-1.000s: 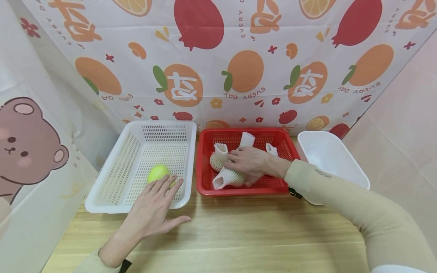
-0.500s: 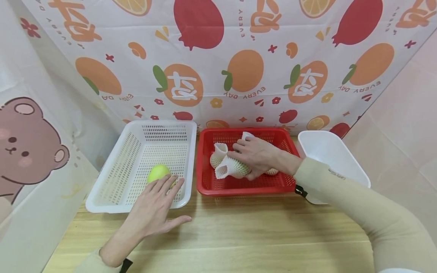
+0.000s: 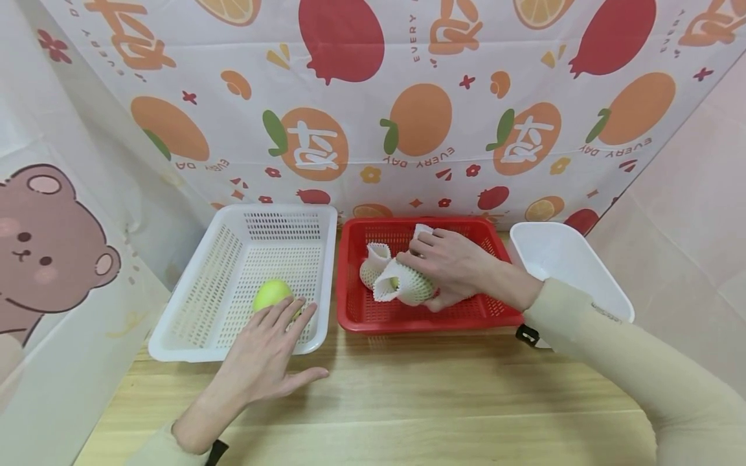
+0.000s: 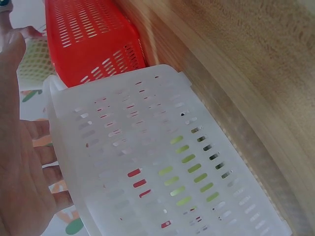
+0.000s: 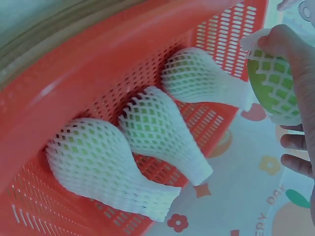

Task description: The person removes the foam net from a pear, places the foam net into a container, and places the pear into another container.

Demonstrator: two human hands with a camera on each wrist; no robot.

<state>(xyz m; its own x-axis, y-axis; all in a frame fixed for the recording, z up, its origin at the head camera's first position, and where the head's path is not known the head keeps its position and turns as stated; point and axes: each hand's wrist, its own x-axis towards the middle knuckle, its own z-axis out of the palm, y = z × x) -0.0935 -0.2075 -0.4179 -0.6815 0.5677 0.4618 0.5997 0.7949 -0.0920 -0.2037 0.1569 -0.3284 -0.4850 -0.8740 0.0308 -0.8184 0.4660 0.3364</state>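
A pale wood-grain worktop (image 3: 384, 401) runs up to a back cloth (image 3: 373, 188) printed with oranges, red fruit and lettering, with a bear-printed sheet (image 3: 52, 239) hanging at the left and a plain pinkish sheet (image 3: 688, 213) at the right. Along the far side, from left to right, sit a white basket (image 3: 186, 355), a red basket (image 3: 431, 325) just beside it and a white tub (image 3: 583, 265). In the near right part of the white basket lies a bare green fruit (image 3: 271, 292), its near side covered by the left hand (image 3: 259, 353), whose fingers reach out straight over the near rim, thumb spread apart; whether they touch the fruit I cannot tell. The right hand (image 3: 449, 262) grips a netted fruit (image 3: 408, 286) over the red basket, the mouth of its white netting gaping toward the left. Three more netted ones (image 5: 160, 128) lie in that basket, sleeve ends toward the back cloth. In the head view the right hand and forearm hide part of the basket's right side, and the sleeve (image 3: 618, 349) crosses in front of the tub
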